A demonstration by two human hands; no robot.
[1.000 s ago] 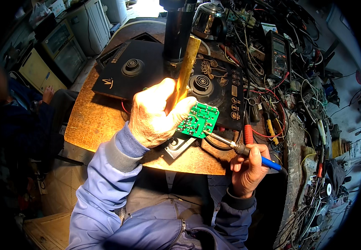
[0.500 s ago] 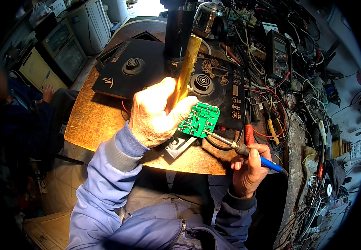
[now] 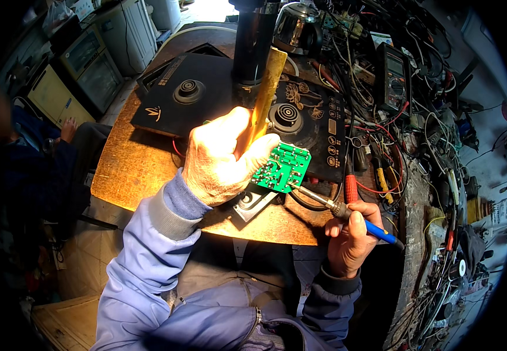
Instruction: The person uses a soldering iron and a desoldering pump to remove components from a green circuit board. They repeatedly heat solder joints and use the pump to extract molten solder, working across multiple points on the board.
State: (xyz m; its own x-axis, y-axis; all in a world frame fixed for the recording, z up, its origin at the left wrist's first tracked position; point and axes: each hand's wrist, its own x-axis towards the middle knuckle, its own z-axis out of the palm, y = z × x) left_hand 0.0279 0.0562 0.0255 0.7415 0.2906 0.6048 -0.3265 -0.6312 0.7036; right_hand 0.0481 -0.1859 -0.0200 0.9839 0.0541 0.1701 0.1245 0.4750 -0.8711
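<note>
A green circuit board [image 3: 283, 168] is gripped at its left edge by my left hand [image 3: 219, 157], thumb on its face. A long flat yellowish strip [image 3: 270, 82] stands up out of the same hand, between thumb and fingers; how it joins the board is hidden. My right hand [image 3: 353, 235] is closed around a soldering iron [image 3: 381, 230] with a blue handle. The iron's tip meets the lower right part of the board. Beneath the board, a pale metal piece [image 3: 253, 203] lies on the wooden table [image 3: 122, 178].
Behind my hands are two black cooktop units [image 3: 163, 120] and a dark upright cylinder [image 3: 252, 50]. A shiny kettle [image 3: 296, 29] stands farther back. On the right lie a multimeter [image 3: 395, 79], a red-handled tool [image 3: 350, 188] and tangled wires. A seated person [image 3: 43, 146] is at the left.
Hardly anything differs. The board, the strip and my left hand sit a few pixels farther right, as does the background; the iron's tip stays at the board.
</note>
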